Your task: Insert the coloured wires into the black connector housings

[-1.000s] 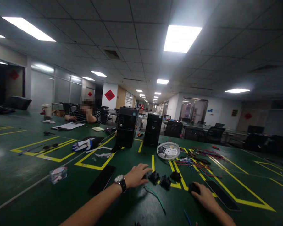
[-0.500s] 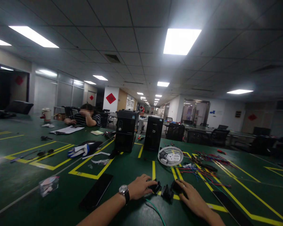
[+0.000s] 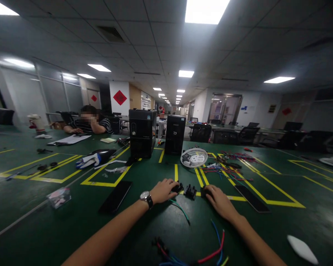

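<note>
My left hand (image 3: 164, 191), with a watch (image 3: 146, 198) on its wrist, has its fingertips closed on a small black plastic part (image 3: 179, 187). Beside it stands a similar black part (image 3: 189, 192) with upright prongs, which neither hand touches. My right hand (image 3: 218, 200) is curled over a third black part (image 3: 203, 191), mostly hidden under the fingers. A green wire (image 3: 183, 211) runs along the table just below my left hand.
Red and blue wires (image 3: 213, 255) lie at the near edge. Two black computer cases (image 3: 141, 136) stand ahead, with a white basket (image 3: 193, 158) of parts right of them. Dark flat panels (image 3: 115, 197) flank my arms. A person (image 3: 88, 122) sits across the table.
My view has tipped downward, bringing the near wires and a white object at the lower right into sight. Both hands stay at the same black parts; the right one sits slightly farther from the middle part.
</note>
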`<state>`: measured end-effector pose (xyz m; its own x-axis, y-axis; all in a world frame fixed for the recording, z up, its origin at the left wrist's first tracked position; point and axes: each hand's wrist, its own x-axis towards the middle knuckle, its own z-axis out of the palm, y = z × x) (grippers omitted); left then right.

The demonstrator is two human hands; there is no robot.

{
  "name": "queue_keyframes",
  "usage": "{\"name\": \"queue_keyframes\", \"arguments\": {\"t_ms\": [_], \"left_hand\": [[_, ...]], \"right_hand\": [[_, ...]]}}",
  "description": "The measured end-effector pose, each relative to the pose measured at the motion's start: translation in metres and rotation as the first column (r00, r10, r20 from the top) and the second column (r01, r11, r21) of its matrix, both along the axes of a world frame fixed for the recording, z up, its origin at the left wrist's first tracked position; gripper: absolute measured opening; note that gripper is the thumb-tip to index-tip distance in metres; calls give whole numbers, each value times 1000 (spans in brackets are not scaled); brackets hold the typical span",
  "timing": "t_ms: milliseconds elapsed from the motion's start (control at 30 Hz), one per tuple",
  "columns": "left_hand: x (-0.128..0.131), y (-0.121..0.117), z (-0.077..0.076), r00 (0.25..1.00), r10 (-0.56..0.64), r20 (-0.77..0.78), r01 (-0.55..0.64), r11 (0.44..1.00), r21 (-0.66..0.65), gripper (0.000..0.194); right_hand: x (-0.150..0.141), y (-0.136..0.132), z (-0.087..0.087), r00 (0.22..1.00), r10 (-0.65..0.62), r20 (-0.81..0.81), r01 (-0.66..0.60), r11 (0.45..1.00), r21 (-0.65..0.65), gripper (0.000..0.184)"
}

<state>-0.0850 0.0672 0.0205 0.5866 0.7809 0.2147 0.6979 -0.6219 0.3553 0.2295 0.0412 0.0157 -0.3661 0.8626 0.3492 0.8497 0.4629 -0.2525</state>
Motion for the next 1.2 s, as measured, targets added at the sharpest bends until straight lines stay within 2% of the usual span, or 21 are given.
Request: {"name": "queue_keyframes", "arguments": {"t_ms": [133, 300, 433, 533, 633, 767, 933, 1033, 1133, 1200], "left_hand": [[10, 3, -2, 1000, 10, -25, -11, 999, -52, 47], [26, 12, -7, 997, 81, -10, -82, 985, -149, 48], [34, 14, -10, 996, 85, 1, -84, 989, -126, 52], [33, 12, -10, 996, 84, 25, -82, 992, -95, 54], [25, 12, -8, 996, 74, 49, -70, 994, -87, 50], [12, 11, -5, 995, 57, 78, -49, 994, -102, 49], [5, 10, -3, 992, 38, 120, -26, 995, -99, 45], [11, 13, -2, 989, 18, 146, -5, 996, -93, 43], [19, 14, -1, 986, -4, 169, 20, 995, -94, 41], [22, 14, 1, 984, -14, 176, 31, 995, -96, 41]], "right_hand": [[-15, -2, 1, 1000, -14, 15, 14, 1000, -2, 26], [-26, -4, 0, 996, -69, 52, 67, 997, 34, 26], [-27, -7, -5, 987, -146, 69, 135, 980, 144, 30], [-25, -12, -5, 987, -149, 51, 134, 965, 224, 35], [-25, -17, 1, 998, -49, 48, 36, 968, 248, 35], [-35, -30, 17, 995, 96, 18, -97, 978, 186, 29], [-71, -70, 38, 962, 272, 27, -273, 959, 75, 28], [-98, -96, 38, 906, 412, 103, -416, 909, 25, 34], [-117, -112, 33, 839, 526, 141, -526, 850, -38, 49], [-123, -118, 30, 804, 577, 142, -572, 816, -76, 48]]}}
